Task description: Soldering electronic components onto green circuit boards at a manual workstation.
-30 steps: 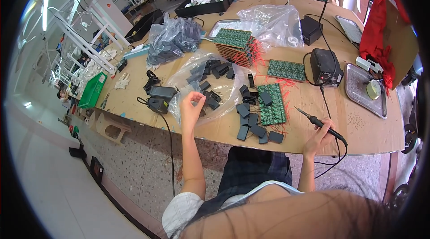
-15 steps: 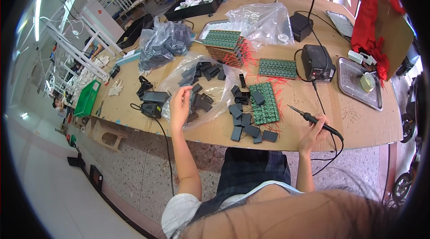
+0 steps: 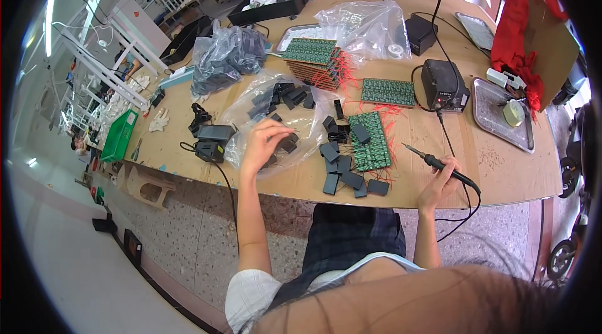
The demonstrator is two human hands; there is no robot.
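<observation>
From the head camera, you look down at a long cardboard-covered workbench (image 3: 501, 171) with your two bare forearms rising from the lower edge.

Your left hand (image 3: 262, 141), at about nine o'clock from the frame's middle, rests with fingers curled loosely downward on a clear plastic bag (image 3: 285, 122) of small black plastic parts (image 3: 285, 94); whether the fingers pinch a part cannot be told.

Your right hand (image 3: 441, 185), at about four o'clock, is closed around the handle of a soldering iron (image 3: 433, 161), its tip slanting up toward ten o'clock above the bench.

Between your hands lies a green circuit board panel (image 3: 371, 141) with red wire leads, and loose black housings (image 3: 342, 171) sit just beside it at its seven o'clock.

Farther off, at twelve o'clock, stands a stack of green boards (image 3: 313, 59). At two o'clock is a black soldering station (image 3: 443, 85), with a metal tray (image 3: 495, 114) near it on the right. A black power adapter (image 3: 210, 141) lies at nine o'clock from your left hand.
</observation>
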